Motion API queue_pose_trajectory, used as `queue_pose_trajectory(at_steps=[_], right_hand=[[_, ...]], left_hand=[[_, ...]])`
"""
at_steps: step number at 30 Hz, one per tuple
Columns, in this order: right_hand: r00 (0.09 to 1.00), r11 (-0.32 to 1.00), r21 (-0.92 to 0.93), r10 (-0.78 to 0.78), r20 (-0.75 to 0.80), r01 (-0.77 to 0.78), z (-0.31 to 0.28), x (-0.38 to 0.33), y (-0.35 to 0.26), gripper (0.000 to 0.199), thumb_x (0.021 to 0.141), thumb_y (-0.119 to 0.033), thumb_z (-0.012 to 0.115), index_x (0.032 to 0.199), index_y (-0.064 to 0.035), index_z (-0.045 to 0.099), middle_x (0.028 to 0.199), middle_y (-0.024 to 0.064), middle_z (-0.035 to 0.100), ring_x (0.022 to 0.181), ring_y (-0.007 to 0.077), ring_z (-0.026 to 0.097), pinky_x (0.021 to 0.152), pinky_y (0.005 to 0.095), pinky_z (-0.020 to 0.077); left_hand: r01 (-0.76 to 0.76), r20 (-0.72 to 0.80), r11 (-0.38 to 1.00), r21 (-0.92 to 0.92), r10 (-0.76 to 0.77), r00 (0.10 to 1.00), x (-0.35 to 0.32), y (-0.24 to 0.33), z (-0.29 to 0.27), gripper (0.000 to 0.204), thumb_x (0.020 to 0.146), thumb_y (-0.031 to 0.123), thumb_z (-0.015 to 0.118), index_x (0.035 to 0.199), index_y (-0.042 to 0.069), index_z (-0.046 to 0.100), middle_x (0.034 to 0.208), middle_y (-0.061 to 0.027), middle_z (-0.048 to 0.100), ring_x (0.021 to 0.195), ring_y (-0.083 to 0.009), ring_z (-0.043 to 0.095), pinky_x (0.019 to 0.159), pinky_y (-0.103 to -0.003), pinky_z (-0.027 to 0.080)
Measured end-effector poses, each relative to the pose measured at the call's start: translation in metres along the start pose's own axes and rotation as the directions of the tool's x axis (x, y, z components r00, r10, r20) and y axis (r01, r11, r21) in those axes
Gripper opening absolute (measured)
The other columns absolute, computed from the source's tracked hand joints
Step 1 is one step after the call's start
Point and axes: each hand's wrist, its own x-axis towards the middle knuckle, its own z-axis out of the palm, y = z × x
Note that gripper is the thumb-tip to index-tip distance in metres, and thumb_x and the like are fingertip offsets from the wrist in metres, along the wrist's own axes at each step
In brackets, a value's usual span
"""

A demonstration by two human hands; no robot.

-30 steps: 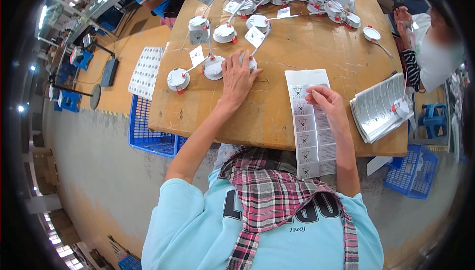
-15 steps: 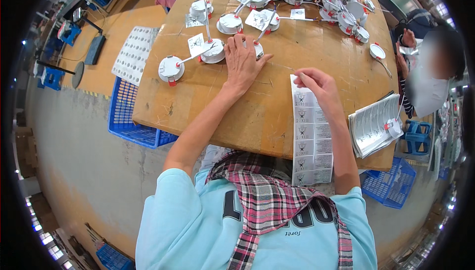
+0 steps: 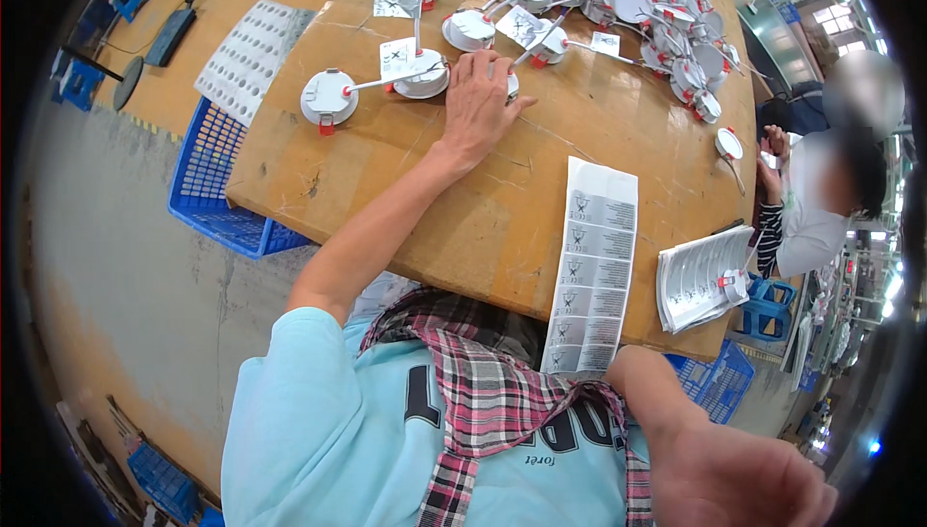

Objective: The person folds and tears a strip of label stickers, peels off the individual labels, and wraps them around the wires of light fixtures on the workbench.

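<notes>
My left hand (image 3: 475, 107) rests on the table with its fingers curled over a small round white downlight (image 3: 513, 84), most of which they hide. My right hand (image 3: 739, 479) is raised near the lower right of the view, close to me and off the table. Its fingers are partly hidden, so I cannot tell what they hold, if anything. A long sheet of silver-grey labels (image 3: 591, 262) lies on the table and reaches its front edge. Left of my left hand is another white downlight (image 3: 421, 83) with a label (image 3: 397, 59) on its cable.
A heap of white downlights (image 3: 637, 6) covers the far side. One downlight (image 3: 327, 96) sits at the left. A stack of label sheets (image 3: 700, 281) lies at the right edge, with a downlight on it. Blue crates stand beside the table. Another person (image 3: 811, 189) sits at right.
My right hand has left the top of the label sheet and come back and down to the lower right. My left hand stays on the downlight. The whole view has shifted a little.
</notes>
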Motion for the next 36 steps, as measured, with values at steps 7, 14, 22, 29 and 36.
queue_pose_trajectory(at_steps=[7, 14, 22, 29, 36], right_hand=[[0.991, 0.953, -0.276, -0.110, 0.075, 0.127, 0.004, 0.006, 0.013, 0.037, 0.089, -0.020, 0.060, 0.121, -0.0028, 0.051, 0.117, 0.0101, 0.053, 0.109, 0.0242, 0.053, 0.096, 0.0327, 0.0443], [0.997, 0.954, -0.292, -0.059, 0.056, 0.073, -0.004, 0.011, 0.007, 0.034, 0.089, -0.010, 0.059, 0.121, -0.0034, 0.049, 0.118, 0.0111, 0.053, 0.111, 0.0244, 0.052, 0.097, 0.0341, 0.0458], [0.940, 0.916, -0.275, -0.328, -0.093, 0.292, -0.016, 0.026, 0.030, 0.040, 0.088, -0.005, 0.058, 0.126, -0.0022, 0.047, 0.127, 0.0134, 0.049, 0.117, 0.0267, 0.049, 0.099, 0.0358, 0.0443], [0.997, 0.977, -0.205, -0.046, 0.058, 0.057, -0.041, 0.039, 0.028, 0.038, 0.088, -0.007, 0.059, 0.125, -0.0041, 0.049, 0.124, 0.0115, 0.051, 0.118, 0.0256, 0.049, 0.098, 0.0354, 0.0445], [0.958, 0.952, -0.179, -0.270, -0.100, 0.249, -0.035, 0.046, 0.070, 0.034, 0.090, -0.007, 0.056, 0.123, -0.0049, 0.051, 0.117, 0.0090, 0.053, 0.114, 0.0240, 0.050, 0.095, 0.0344, 0.0457]], left_hand=[[-0.017, 0.015, 1.000, -0.009, 0.017, 1.000, 0.002, 0.007, -0.001, 0.055, 0.070, 0.033, 0.079, 0.110, 0.002, 0.060, 0.112, -0.0117, 0.052, 0.104, -0.0290, 0.049, 0.091, -0.040, 0.041], [-0.004, 0.057, 1.000, -0.015, 0.005, 0.998, 0.002, 0.011, -0.005, 0.054, 0.070, 0.035, 0.079, 0.109, 0.003, 0.059, 0.110, -0.0112, 0.053, 0.103, -0.0297, 0.049, 0.090, -0.041, 0.042], [0.000, 0.047, 1.000, 0.005, 0.000, 0.999, 0.002, 0.008, -0.009, 0.051, 0.067, 0.033, 0.081, 0.104, 0.006, 0.059, 0.110, -0.0103, 0.053, 0.102, -0.0292, 0.049, 0.089, -0.042, 0.041], [0.021, 0.103, 0.997, -0.071, -0.014, 0.995, 0.007, 0.016, -0.009, 0.053, 0.066, 0.028, 0.082, 0.107, 0.004, 0.058, 0.110, -0.0099, 0.052, 0.104, -0.0289, 0.049, 0.091, -0.041, 0.040], [0.061, 0.115, 0.995, -0.078, -0.052, 0.992, 0.004, 0.011, -0.011, 0.053, 0.066, 0.030, 0.082, 0.108, 0.005, 0.059, 0.111, -0.0089, 0.052, 0.103, -0.0277, 0.048, 0.089, -0.041, 0.040]])
